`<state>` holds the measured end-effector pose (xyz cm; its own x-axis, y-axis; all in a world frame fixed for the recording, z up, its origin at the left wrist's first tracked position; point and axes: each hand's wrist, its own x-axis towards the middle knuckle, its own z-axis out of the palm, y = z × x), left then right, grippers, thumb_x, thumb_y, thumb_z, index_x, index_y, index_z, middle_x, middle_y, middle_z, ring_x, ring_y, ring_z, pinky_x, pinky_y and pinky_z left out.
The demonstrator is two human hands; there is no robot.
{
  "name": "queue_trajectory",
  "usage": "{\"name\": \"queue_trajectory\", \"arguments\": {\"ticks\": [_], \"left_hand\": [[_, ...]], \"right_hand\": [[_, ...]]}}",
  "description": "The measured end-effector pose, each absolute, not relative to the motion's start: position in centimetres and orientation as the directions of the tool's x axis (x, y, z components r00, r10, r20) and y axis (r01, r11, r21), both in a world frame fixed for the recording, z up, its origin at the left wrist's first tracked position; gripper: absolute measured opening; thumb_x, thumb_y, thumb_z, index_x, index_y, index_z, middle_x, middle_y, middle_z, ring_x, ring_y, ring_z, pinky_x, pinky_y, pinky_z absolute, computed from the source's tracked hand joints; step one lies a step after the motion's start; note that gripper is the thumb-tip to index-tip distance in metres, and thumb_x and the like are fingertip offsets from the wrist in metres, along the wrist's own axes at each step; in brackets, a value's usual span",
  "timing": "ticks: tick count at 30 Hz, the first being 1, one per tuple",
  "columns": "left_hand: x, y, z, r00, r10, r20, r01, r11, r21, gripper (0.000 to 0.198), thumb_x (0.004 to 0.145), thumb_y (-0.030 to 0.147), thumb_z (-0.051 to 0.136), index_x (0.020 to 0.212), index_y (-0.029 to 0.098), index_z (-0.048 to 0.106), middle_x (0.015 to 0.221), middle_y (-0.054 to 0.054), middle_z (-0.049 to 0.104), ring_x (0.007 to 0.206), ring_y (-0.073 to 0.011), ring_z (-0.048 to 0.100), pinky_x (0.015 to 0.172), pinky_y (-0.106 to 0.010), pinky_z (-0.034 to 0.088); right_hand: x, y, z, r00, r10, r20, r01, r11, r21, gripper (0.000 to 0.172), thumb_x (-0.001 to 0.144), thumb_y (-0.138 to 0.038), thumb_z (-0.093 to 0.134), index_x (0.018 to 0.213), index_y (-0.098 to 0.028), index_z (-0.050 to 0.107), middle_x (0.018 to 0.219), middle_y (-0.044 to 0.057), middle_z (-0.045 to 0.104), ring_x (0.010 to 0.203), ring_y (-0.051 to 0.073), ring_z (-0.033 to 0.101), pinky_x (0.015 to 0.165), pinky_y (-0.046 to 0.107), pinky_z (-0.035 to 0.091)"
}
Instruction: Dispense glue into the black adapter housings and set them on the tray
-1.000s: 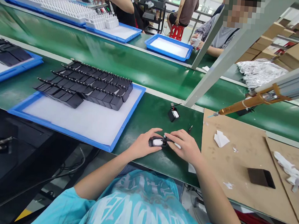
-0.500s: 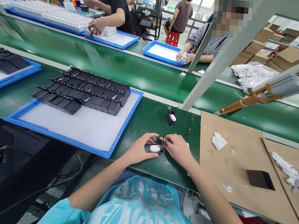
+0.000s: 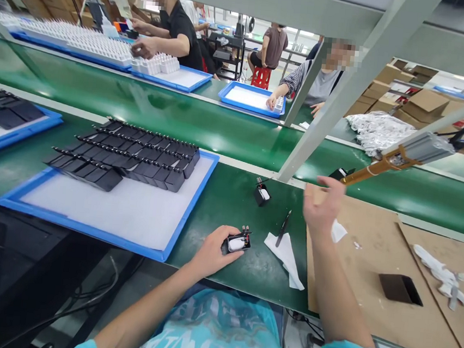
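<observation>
My left hand [image 3: 214, 253] is wrapped round a small open black plastic case [image 3: 245, 247] on the green bench, its thumb along the near side. A white oval part [image 3: 236, 244] and some wires sit inside, and metal prongs show at the far edge. Raised above the bench, my right hand [image 3: 324, 207] has its fingers apart and nothing visible in them. It is just left of the tip of a slanted orange-and-silver tool [image 3: 374, 170] hanging from above. Another black case [image 3: 262, 194] with a white part stands farther back.
A black pen-like tool [image 3: 283, 228] lies on white tissue [image 3: 289, 261]. To the left, a blue tray [image 3: 162, 252] holds rows of black cases. Cardboard [image 3: 355, 257] with an empty dark sleeve [image 3: 400, 288] covers the right side. A dark item [image 3: 340, 173] lies on the green conveyor [image 3: 236, 133]; co-workers sit beyond.
My right hand has left the case and moved right and up towards the hanging tool. My left hand still holds the case. The tissue and pen-like tool are uncovered, and the view has tilted up.
</observation>
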<state>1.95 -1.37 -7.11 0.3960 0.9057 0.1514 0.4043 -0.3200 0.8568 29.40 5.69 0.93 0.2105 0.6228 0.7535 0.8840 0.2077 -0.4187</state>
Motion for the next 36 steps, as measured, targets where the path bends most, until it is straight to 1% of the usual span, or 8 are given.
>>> {"name": "queue_trajectory", "arguments": {"ticks": [4, 6, 9, 13, 18, 21, 29, 36], "left_hand": [[1.9, -1.3, -7.2, 0.374, 0.913, 0.164, 0.417, -0.323, 0.849, 0.032, 0.078, 0.031, 0.070, 0.105, 0.023, 0.055, 0.106, -0.005, 0.066, 0.098, -0.0225, 0.064, 0.086, -0.036, 0.050], [2.0, -1.2, -7.1, 0.394, 0.906, 0.154, 0.421, -0.326, 0.847, 0.033, 0.077, 0.030, 0.070, 0.105, 0.023, 0.055, 0.105, -0.004, 0.066, 0.098, -0.0225, 0.063, 0.086, -0.036, 0.050], [2.1, -1.0, -6.8, 0.416, 0.898, 0.141, 0.425, -0.329, 0.843, 0.036, 0.076, 0.029, 0.071, 0.108, 0.024, 0.054, 0.107, -0.004, 0.065, 0.100, -0.0227, 0.063, 0.088, -0.036, 0.050], [2.0, -1.1, -6.8, 0.445, 0.876, 0.185, 0.396, -0.378, 0.837, 0.043, 0.079, 0.027, 0.070, 0.119, 0.024, 0.053, 0.114, -0.006, 0.064, 0.106, -0.0225, 0.060, 0.093, -0.037, 0.048], [2.0, -1.1, -7.3, 0.436, 0.870, 0.229, 0.393, -0.413, 0.821, 0.039, 0.079, 0.028, 0.072, 0.115, 0.022, 0.057, 0.110, -0.006, 0.064, 0.102, -0.0224, 0.061, 0.089, -0.036, 0.049], [2.2, -1.0, -7.4, 0.428, 0.867, 0.256, 0.404, -0.437, 0.804, 0.034, 0.078, 0.029, 0.072, 0.108, 0.021, 0.057, 0.105, -0.006, 0.065, 0.097, -0.0219, 0.062, 0.085, -0.035, 0.051], [2.6, -1.9, -7.3, 0.432, 0.824, 0.367, 0.469, -0.553, 0.689, 0.038, 0.084, 0.030, 0.066, 0.118, 0.021, 0.051, 0.115, -0.008, 0.069, 0.101, -0.0227, 0.068, 0.084, -0.035, 0.054], [2.7, -2.4, -5.5, 0.329, 0.857, 0.397, 0.559, -0.516, 0.649, 0.038, 0.079, 0.033, 0.068, 0.111, 0.021, 0.051, 0.093, -0.003, 0.073, 0.078, -0.0194, 0.072, 0.065, -0.026, 0.054]], "right_hand": [[34.5, 6.4, 2.4, 0.575, 0.350, 0.740, 0.764, 0.092, -0.638, 0.058, 0.083, -0.025, 0.044, 0.133, -0.026, 0.015, 0.140, 0.018, 0.025, 0.132, 0.029, 0.035, 0.101, 0.050, 0.040], [37.0, 7.3, 2.9, 0.699, 0.481, 0.529, 0.536, 0.137, -0.833, 0.074, 0.078, -0.024, 0.046, 0.138, -0.028, 0.002, 0.150, 0.020, 0.009, 0.140, 0.029, 0.028, 0.102, 0.050, 0.038], [39.3, 9.1, 3.1, 0.619, 0.707, 0.343, 0.348, 0.144, -0.926, 0.078, 0.074, -0.023, 0.050, 0.140, -0.027, 0.008, 0.146, 0.023, 0.025, 0.128, 0.029, 0.048, 0.091, 0.045, 0.047], [38.7, 9.7, 2.1, 0.550, 0.790, 0.271, 0.248, 0.156, -0.956, 0.067, 0.076, -0.027, 0.054, 0.136, -0.028, 0.025, 0.141, 0.020, 0.036, 0.096, 0.020, 0.065, 0.078, 0.037, 0.052], [33.7, 6.2, 0.7, 0.493, 0.827, 0.271, 0.111, 0.249, -0.962, 0.046, 0.081, -0.046, 0.050, 0.125, -0.032, 0.044, 0.128, 0.007, 0.052, 0.066, 0.009, 0.061, 0.071, 0.033, 0.054], [29.2, 3.0, 1.1, 0.415, 0.845, 0.337, -0.103, 0.411, -0.906, 0.041, 0.076, -0.053, 0.060, 0.110, -0.029, 0.059, 0.115, 0.003, 0.059, 0.054, 0.007, 0.055, 0.059, 0.031, 0.052], [19.0, -1.8, 3.4, 0.317, 0.885, 0.342, -0.356, 0.445, -0.822, 0.044, 0.074, -0.063, 0.061, 0.103, -0.029, 0.059, 0.103, 0.000, 0.059, 0.043, 0.004, 0.049, 0.038, 0.024, 0.038], [17.9, -1.4, 4.1, 0.354, 0.885, 0.303, -0.426, 0.441, -0.790, 0.051, 0.070, -0.069, 0.061, 0.102, -0.029, 0.055, 0.093, -0.002, 0.058, 0.038, 0.005, 0.048, 0.032, 0.022, 0.035]]}}
